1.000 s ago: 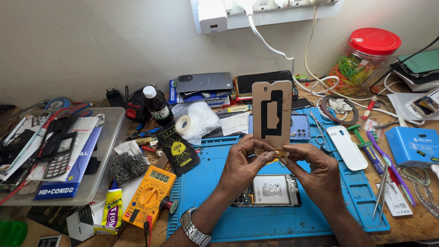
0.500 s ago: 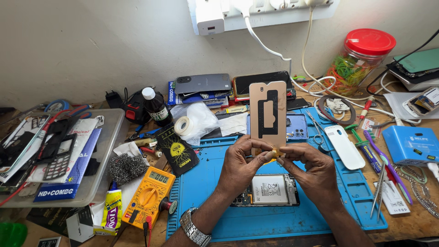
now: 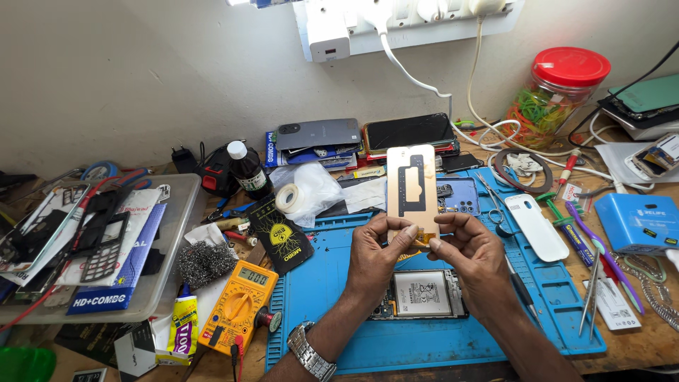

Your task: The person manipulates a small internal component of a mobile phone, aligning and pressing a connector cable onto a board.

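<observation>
Both of my hands hold a tan phone screen panel (image 3: pixel 411 187) upright by its lower end, its back with dark cutouts facing me. My left hand (image 3: pixel 377 255), with a metal watch on the wrist, pinches the bottom left corner. My right hand (image 3: pixel 472 256) pinches the bottom right. Directly below my hands an opened phone body (image 3: pixel 423 293) with its battery showing lies on the blue work mat (image 3: pixel 339 332).
A yellow multimeter (image 3: pixel 237 305), glue tube (image 3: pixel 184 325), steel wool (image 3: pixel 204 263) and a clear tray with an old keypad phone (image 3: pixel 102 247) sit left. Stacked phones (image 3: pixel 318 133) lie at the back. Tweezers (image 3: pixel 590 293), a white cover (image 3: pixel 535 226), a blue box (image 3: pixel 639 223) and a red-lidded jar (image 3: pixel 562 95) are right.
The panel and both hands have stayed almost still; only the view has shifted slightly.
</observation>
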